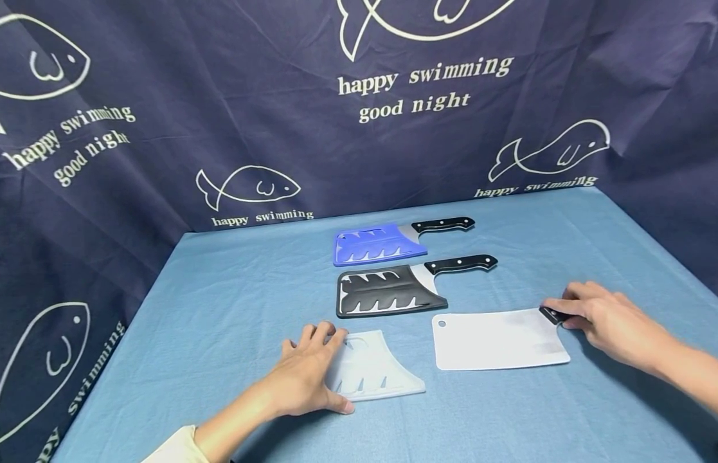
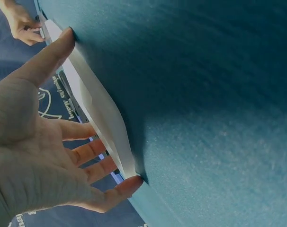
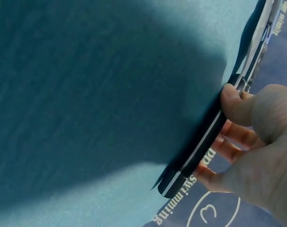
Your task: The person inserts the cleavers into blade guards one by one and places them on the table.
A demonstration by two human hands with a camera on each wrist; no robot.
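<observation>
A white blade cover [image 1: 373, 370] with wavy cut-outs lies at the front of the table, its wide end toward the right. My left hand [image 1: 306, 376] holds its left end with spread fingers, thumb at the near edge; the left wrist view shows the cover [image 2: 103, 109] between thumb and fingertips. To the right is a bare cleaver [image 1: 497, 341], its blade flat and pointing left, with a hole in the far left corner. My right hand [image 1: 616, 325] grips its black handle [image 3: 200, 146], thumb near the blade. A gap separates blade and cover.
Behind them lie two more cleavers with black riveted handles pointing right: one in a black cover [image 1: 387, 292], the other in a blue cover [image 1: 376, 247] farther back. A blue cloth [image 1: 231, 302] covers the table, and a dark printed curtain [image 1: 266, 96] hangs behind it.
</observation>
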